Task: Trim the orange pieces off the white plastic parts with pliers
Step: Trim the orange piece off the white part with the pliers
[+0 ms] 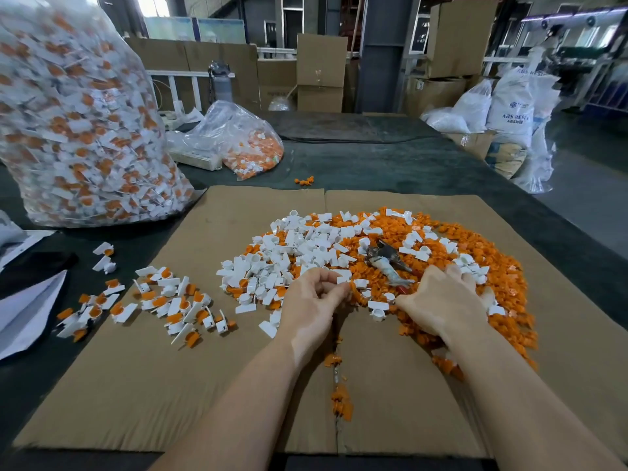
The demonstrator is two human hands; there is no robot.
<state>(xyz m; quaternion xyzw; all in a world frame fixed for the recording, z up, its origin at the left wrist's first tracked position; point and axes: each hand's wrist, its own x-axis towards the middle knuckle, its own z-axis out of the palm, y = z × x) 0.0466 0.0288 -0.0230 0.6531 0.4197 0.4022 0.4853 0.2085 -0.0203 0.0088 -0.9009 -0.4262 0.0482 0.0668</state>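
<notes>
Two hands are over the cardboard sheet [210, 385] on your worktop [390, 164], and neither has the pliers [389, 263] yet. Your left hand [314, 300] pinches a small white plastic part [343, 276] between curled fingers, at the near edge of the trimmed pile [299, 253]. Your right hand [441, 300] lies spread, fingers nearly straight, pressing on the orange offcuts [492, 283] and grasping nothing that I can see.

The pliers rest on the pile just beyond both hands, between them but nearer the right. Their long axis runs diagonally: head toward the far edge of the worktop, handles pointing back toward your right thumb (the red handle tip seems almost touching it). So the right hand has the short reach, I judge, drawing the handles in along that diagonal.

Untrimmed parts [163, 300] wait toward the left edge of the cardboard, well apart from the hands.
</notes>
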